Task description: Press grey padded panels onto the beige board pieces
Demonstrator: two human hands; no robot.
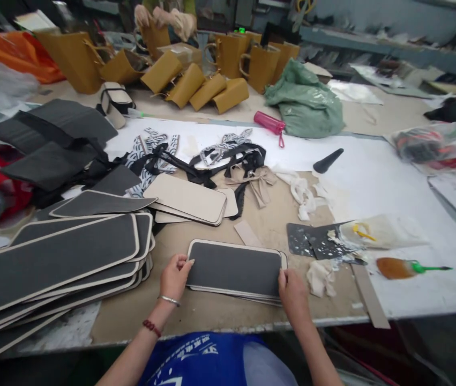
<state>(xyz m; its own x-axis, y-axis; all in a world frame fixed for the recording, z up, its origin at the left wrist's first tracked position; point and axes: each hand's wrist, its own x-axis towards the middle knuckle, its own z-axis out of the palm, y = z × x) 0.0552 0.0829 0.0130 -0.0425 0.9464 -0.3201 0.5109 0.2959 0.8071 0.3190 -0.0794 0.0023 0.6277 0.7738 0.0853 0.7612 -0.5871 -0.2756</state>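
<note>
A small stack of dark grey panels point(236, 266) with cream edging lies flat before me on brown board. My left hand point(174, 276) pinches its left end between thumb and fingers. At the opposite end my right hand point(292, 289) grips the right edge, fingertips on the cream border. Left of my left hand is a bigger pile of long grey panels point(59, 262) with the same cream border. Beyond the stack, several beige panels point(187, 197) lie overlapping, with a short beige strip point(247, 234) close by.
Black and patterned fabric strips point(211, 161) lie tangled behind the panels. To the right are a glue-spattered dark sheet point(312, 239) and a bottle of amber liquid point(396, 268). Tan bags point(187, 86), a green plastic bag point(308, 102) and another person's hands point(163, 19) are at the back.
</note>
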